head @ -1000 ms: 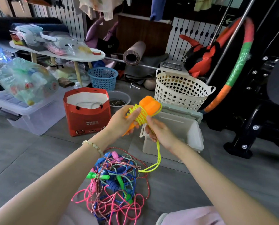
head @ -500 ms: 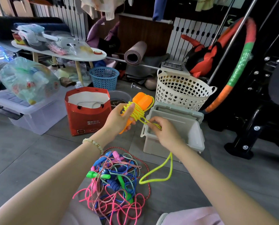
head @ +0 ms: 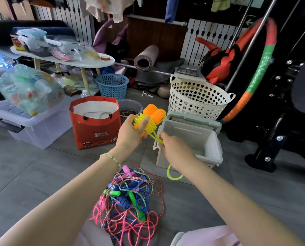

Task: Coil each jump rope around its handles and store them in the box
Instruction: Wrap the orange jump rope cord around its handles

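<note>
Just left of the open grey box (head: 217, 151), level with its raised lid: yellow jump rope (head: 149, 126), coiled in several turns round its two orange handles (head: 154, 112), handles side by side, rounded ends up. Gripped in left hand (head: 130, 137), fingers wrapped round the handles and mostly hidden, thumb pressed flat on the coil. Before the box's left wall: right hand (head: 176, 151), fingertips bunched, pinching the free strand close to the coil. Slack hanging as a short loop before the box's front.

Nearer than the box, on the floor: tangled pile of jump ropes (head: 128, 201), pink, blue, green and braided red-white. Left of the box: red paper bag (head: 94, 132), upright, open. Behind the box, just beside it, contact not discernible: white perforated basket (head: 197, 102). Far left of the box: clear lidded bin (head: 34, 128).
</note>
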